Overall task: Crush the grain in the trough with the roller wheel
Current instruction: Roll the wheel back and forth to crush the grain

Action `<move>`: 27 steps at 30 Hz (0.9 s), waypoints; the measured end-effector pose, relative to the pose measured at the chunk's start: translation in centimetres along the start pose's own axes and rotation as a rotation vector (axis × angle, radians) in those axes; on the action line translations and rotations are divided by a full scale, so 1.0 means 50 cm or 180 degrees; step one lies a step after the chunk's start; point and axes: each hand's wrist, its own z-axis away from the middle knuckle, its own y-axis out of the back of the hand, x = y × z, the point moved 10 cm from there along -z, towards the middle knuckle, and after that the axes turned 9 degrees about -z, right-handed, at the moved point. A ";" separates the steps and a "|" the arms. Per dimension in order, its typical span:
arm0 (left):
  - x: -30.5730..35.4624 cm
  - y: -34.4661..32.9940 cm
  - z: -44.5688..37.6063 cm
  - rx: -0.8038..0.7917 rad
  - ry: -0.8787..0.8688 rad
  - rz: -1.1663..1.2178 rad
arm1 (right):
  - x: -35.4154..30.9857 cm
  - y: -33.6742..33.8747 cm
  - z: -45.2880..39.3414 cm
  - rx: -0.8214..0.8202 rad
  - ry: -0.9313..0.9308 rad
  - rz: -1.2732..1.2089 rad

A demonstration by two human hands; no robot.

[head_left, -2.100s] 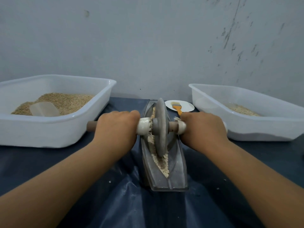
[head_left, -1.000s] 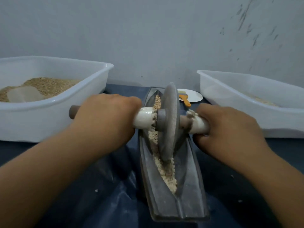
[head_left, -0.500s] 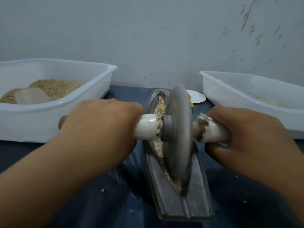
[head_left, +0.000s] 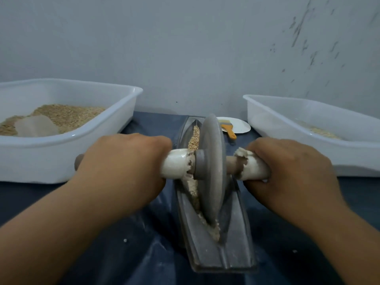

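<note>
A grey boat-shaped trough [head_left: 236, 249] lies lengthwise on the dark table in front of me. Pale grain [head_left: 194, 138] fills its groove, whole at the far end and crushed near the front. The grey roller wheel [head_left: 211, 171] stands upright in the groove near the trough's middle. Its axle carries white handle sleeves on both sides. My left hand [head_left: 123, 163] grips the left handle [head_left: 174, 164]. My right hand [head_left: 292, 171] grips the right handle [head_left: 251, 166], whose sleeve is chipped at the inner end.
A white tub [head_left: 61, 138] at the left holds grain and a translucent scoop [head_left: 35, 125]. A second white tub [head_left: 320, 120] at the right holds a little grain. A small white plate [head_left: 241, 125] with an orange-handled brush [head_left: 228, 129] sits behind the trough by the wall.
The wheel rolled from the trough's far half toward me, reached the near part half a second ago, and now stands slightly further back. Both hands kept their grip on the handles.
</note>
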 end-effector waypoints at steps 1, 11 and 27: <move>0.002 -0.007 -0.007 -0.0102 0.0021 -0.0007 | 0.005 -0.016 -0.007 -0.0112 -0.0087 0.0044; 0.003 0.004 0.000 0.0030 -0.0044 -0.0004 | -0.005 0.002 -0.001 0.0123 0.0003 0.0099; -0.001 -0.014 -0.003 -0.0101 -0.0037 -0.0101 | 0.011 -0.017 -0.007 -0.0281 -0.0237 0.0009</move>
